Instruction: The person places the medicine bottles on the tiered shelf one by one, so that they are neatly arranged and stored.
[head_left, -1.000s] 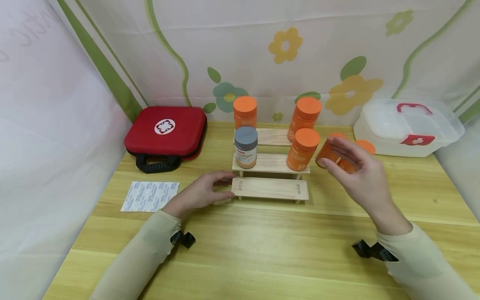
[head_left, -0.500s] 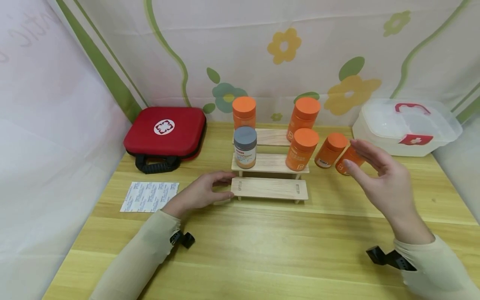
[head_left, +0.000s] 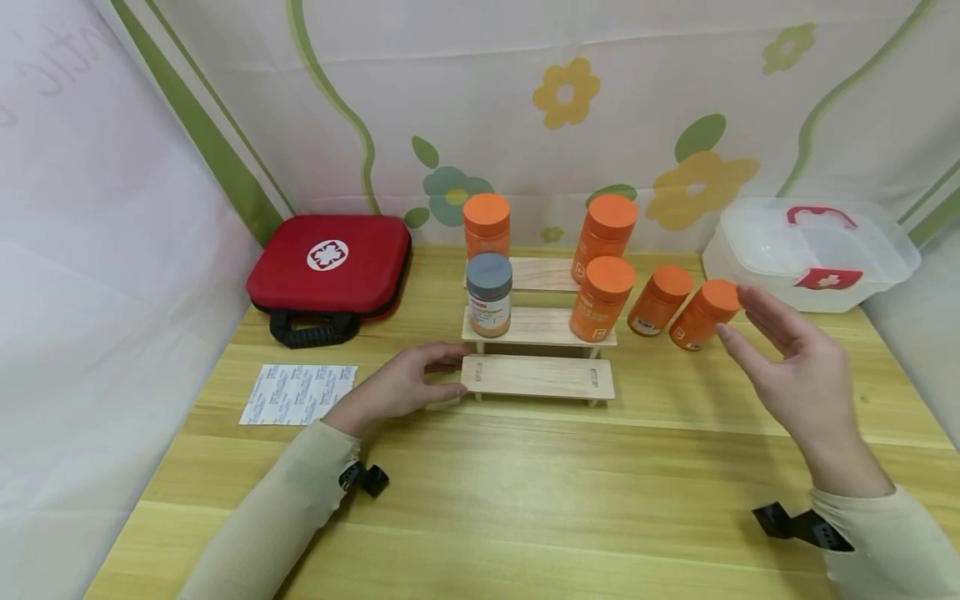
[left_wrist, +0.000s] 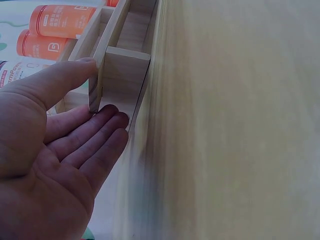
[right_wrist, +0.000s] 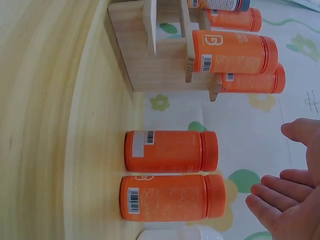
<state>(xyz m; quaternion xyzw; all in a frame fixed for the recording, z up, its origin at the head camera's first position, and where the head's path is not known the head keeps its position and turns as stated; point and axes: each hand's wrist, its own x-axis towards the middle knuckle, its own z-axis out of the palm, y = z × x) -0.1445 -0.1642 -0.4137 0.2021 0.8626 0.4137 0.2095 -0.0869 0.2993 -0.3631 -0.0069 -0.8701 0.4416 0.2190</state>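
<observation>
A stepped wooden rack (head_left: pixel 536 375) stands mid-table. My left hand (head_left: pixel 405 382) rests at the left end of its lowest step; in the left wrist view the thumb touches the step's edge and fairly straight fingers lie by the side panel. A grey-capped jar (head_left: pixel 490 296) and an orange bottle (head_left: pixel 602 300) stand on the middle step. Two more orange bottles, one left (head_left: pixel 487 227) and one right (head_left: pixel 606 237), occupy the top step. To the rack's right, two orange bottles stand upright on the table, the inner (head_left: pixel 660 302) and the outer (head_left: pixel 705 315). Beside the outer one hovers my right hand (head_left: pixel 798 375), fingers spread, holding nothing.
A red first-aid case (head_left: pixel 330 262) with a black handle lies at the back left. In front of it is a white printed blister sheet (head_left: pixel 298 394). A translucent box (head_left: pixel 810 258) with a red latch stands at the back right. A flowered curtain (head_left: pixel 525 150) hangs behind.
My right hand has moved right and slightly toward me, away from the two orange bottles on the table, which now show fully. The left hand stays at the rack.
</observation>
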